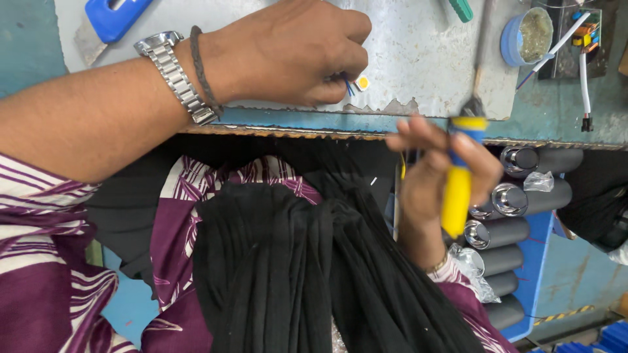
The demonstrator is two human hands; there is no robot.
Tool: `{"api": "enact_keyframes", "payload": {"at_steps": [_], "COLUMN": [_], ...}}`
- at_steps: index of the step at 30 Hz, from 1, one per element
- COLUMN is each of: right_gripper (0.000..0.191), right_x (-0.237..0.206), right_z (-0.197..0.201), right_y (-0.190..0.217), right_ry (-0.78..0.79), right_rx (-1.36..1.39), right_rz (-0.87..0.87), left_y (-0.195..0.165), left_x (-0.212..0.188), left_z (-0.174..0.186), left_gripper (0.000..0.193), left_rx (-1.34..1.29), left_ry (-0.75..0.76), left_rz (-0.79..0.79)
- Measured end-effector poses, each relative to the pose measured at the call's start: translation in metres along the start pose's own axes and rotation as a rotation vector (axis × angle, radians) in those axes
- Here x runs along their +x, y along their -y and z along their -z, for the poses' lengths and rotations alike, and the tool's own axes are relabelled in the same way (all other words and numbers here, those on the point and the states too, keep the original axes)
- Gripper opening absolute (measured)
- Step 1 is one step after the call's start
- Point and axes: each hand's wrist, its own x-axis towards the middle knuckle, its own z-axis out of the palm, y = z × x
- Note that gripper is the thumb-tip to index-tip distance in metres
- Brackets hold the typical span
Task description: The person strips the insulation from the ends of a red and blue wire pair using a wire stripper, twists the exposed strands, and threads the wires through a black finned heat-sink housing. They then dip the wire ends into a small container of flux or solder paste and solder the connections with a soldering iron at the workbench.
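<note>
1. Head view: our left hand [297, 55] is closed, pinning thin blue and white wires [349, 85] and a small yellow part [362, 83] against the grey metal plate [432, 59].
2. Our right hand [435, 176] grips the yellow-handled soldering iron [459, 180], its tip pointing up over the bench edge, near the wires but apart.
3. We judge this a soldering step; next calls for steady tip placement on the joint.

Yellow-handled tool [458, 176] upright; thin blue-white wires [351, 85] on metal sheet.
</note>
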Motion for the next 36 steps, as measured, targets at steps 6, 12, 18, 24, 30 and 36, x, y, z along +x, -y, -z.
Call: {"api": "enact_keyframes", "payload": {"at_steps": [6, 12, 18, 24, 30, 36], "right_gripper": [0.035, 0.045, 0.061, 0.069, 0.064, 0.064], "right_x": [0.027, 0.031, 0.043, 0.043, 0.044, 0.055], "right_z": [-0.029, -0.030, -0.036, -0.042, -0.044, -0.041], "right_y": [-0.013, -0.010, -0.011, -0.012, -0.015, -0.010], "right_ry": [0.347, 0.405, 0.416, 0.375, 0.368, 0.431], "right_rx": [-0.316, -0.309, -0.361, -0.348, -0.324, -0.451], "right_rz": [0.000, -0.012, 0.099, 0.052, -0.048, -0.036], "left_y": [0.001, 0.003, 0.006, 0.013, 0.019, 0.018], "left_x": [0.002, 0.000, -0.001, -0.002, -0.002, 0.002], "left_z": [0.001, -0.007, -0.012, -0.009, 0.005, 0.012], "left_gripper": [0.017, 0.017, 0.016, 0.011, 0.013, 0.011], "left_rx": [0.012, 0.148, 0.136, -0.211, -0.330, -0.391], "left_ry": [-0.010, -0.072, -0.154, -0.076, 0.022, 0.056], "left_rz": [-0.026, -0.039, -0.050, 0.058, 0.093, 0.068]}}
